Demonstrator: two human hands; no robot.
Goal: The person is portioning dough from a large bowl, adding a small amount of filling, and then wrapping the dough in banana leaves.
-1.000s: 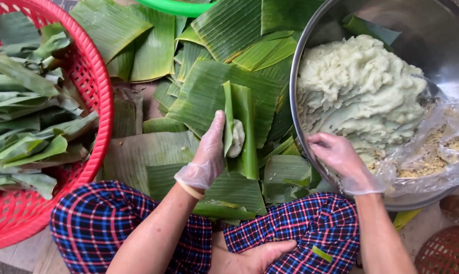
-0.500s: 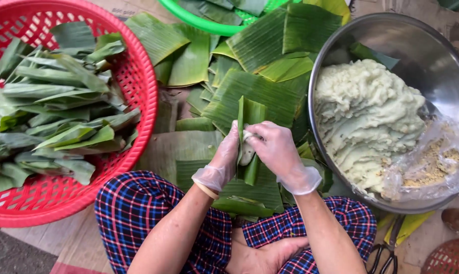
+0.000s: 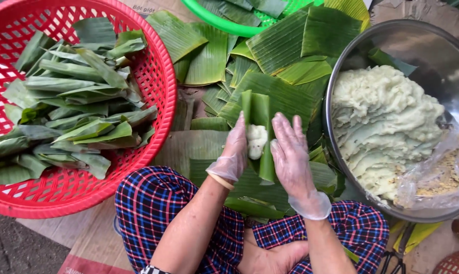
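Cupping a folded banana-leaf strip (image 3: 259, 127) between both gloved hands, the person has a small lump of pale dough (image 3: 256, 140) seated in its crease, over the lap and above the loose leaves spread on the floor. The left hand (image 3: 233, 149) has its grip closed around the strip's left edge, fingers pressed against the leaf and touching the dough. The right hand (image 3: 289, 152) lies flat with fingers together against the strip's right side, pressing rather than clamping.

Judging by how things lie, this parcel is only begun: the dough is in place but still shows, and the leaf is not yet folded over it. The red plastic basket (image 3: 153, 66) on the left already holds a heap of finished leaf-wrapped parcels (image 3: 72, 111), so a good share of the work looks done. A large mound of greenish-white dough (image 3: 386, 127) fills the steel bowl (image 3: 427, 50) on the right, with a clear bag of crumbly yellowish filling (image 3: 442, 172) against its near rim, so much seems left to wrap. Cut banana leaves (image 3: 285, 45) lie stacked just beyond the hands, and the rim of a green basket (image 3: 224, 23) shows at the top edge.
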